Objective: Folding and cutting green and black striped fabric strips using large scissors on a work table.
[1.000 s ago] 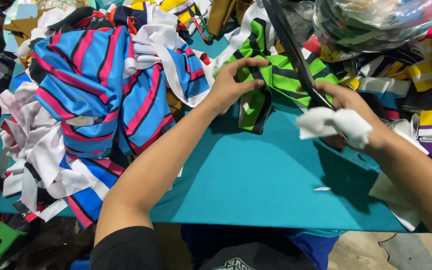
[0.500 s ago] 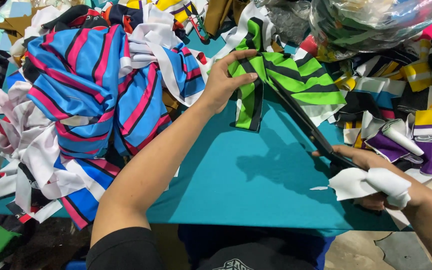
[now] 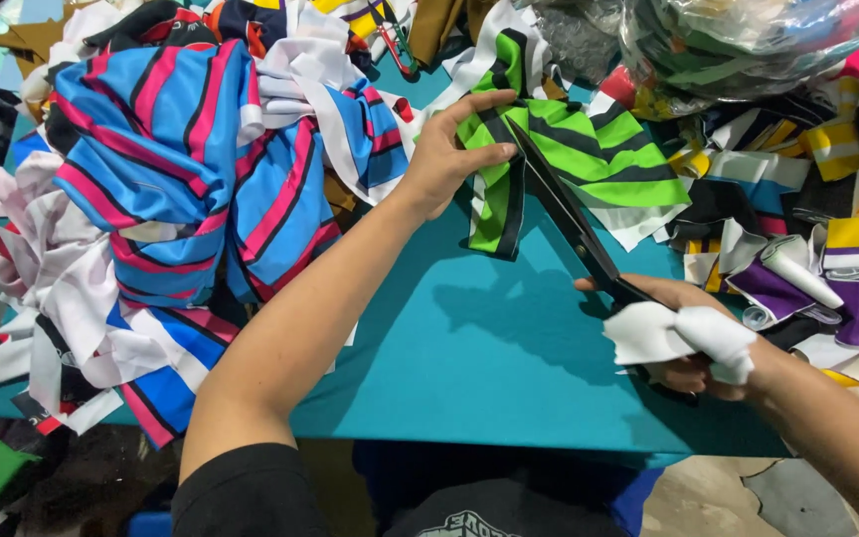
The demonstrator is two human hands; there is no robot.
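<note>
My left hand [image 3: 452,151] pinches the edge of a green and black striped cloth piece [image 3: 589,159] that lies on the teal table [image 3: 469,368]. My right hand [image 3: 683,343] grips the handles of long black scissors [image 3: 564,214], with a white cloth wrapped around the handle and fingers. The scissor blades point up and away, their tip reaching the green striped cloth beside my left thumb.
A heap of blue, pink and white striped fabric [image 3: 161,169] fills the left side. Purple, yellow and black scraps [image 3: 827,268] crowd the right. A clear plastic bag of fabric [image 3: 748,40] sits at the top right. The table's front edge runs near my body.
My right hand moved down and right, then brought the scissors back toward the green striped cloth. My left hand kept hold of that cloth and spread it flatter.
</note>
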